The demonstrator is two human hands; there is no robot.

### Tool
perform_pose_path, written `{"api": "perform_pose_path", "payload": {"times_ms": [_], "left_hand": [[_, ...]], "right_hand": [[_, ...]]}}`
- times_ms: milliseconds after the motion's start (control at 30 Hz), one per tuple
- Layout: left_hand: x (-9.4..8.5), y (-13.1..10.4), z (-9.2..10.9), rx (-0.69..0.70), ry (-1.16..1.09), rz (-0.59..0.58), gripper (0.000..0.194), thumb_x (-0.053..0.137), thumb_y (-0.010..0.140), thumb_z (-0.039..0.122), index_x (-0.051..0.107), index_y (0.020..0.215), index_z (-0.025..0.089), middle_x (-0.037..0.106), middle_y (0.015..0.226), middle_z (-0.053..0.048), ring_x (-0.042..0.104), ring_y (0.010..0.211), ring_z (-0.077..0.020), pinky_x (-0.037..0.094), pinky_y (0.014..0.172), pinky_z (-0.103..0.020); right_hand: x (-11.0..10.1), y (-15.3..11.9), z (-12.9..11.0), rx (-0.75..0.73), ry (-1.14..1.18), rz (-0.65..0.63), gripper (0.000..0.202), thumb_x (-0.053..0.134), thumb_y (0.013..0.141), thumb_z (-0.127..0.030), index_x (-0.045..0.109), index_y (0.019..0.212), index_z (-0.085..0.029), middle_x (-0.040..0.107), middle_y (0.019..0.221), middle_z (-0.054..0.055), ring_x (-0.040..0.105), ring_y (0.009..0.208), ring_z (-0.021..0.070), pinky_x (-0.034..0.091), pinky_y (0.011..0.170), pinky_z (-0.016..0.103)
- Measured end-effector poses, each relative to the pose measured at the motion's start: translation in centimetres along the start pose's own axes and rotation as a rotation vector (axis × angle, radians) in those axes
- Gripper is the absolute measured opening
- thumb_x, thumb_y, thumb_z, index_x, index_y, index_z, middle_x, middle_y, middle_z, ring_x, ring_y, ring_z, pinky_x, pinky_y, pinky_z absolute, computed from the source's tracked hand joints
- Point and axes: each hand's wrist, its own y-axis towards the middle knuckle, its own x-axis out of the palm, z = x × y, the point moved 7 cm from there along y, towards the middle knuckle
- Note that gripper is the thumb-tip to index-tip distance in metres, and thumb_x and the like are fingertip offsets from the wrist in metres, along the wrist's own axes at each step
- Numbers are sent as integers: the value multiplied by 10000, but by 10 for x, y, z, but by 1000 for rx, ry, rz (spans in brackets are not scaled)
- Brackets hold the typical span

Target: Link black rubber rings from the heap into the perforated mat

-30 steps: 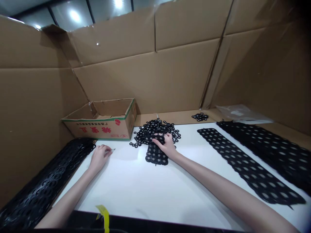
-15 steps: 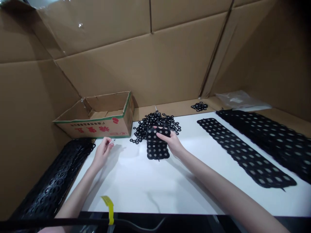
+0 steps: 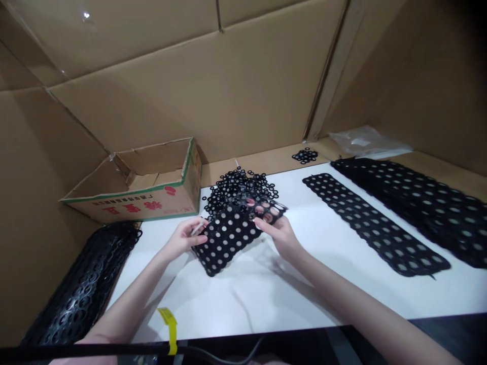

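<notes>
A black sheet with rows of round holes is spread between my hands, tilted above the white table. My right hand pinches its right end, thumb on top. My left hand is closed at the left edge of the sheet, with a thin pale tool between its fingers. Right behind the sheet lies a heap of small black rings, partly hidden by it.
An open cardboard box stands at the back left, with stacked black perforated sheets before it. On the right lie a long holed strip, a larger holed pile and a plastic bag. A small ring pile sits behind.
My left hand has moved right to the sheet's edge. The sheet, hanging folded from my right hand before, is now spread out and turned. The view has shifted a little.
</notes>
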Motion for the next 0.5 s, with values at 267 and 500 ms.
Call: {"api": "perform_pose_path", "payload": {"times_ms": [267, 500], "left_hand": [[-21, 9, 12, -37, 484, -195, 211, 603, 727, 256, 645, 906, 152, 638, 922, -23, 551, 886, -206, 382, 799, -272], [-14, 15, 7, 23, 801, -209, 222, 542, 784, 255, 648, 966, 187, 665, 944, -8, 571, 824, -192, 387, 705, -237]], "right_hand": [[-53, -3, 1, -13, -443, 30, 276, 615, 766, -384, 656, 985, -222, 657, 1074, 65, 601, 912, 238, 474, 716, 344], [-4, 19, -27, -441, -1000, -157, 154, 535, 829, -217, 635, 945, -204, 661, 958, 62, 538, 934, 224, 391, 831, 377]]}}
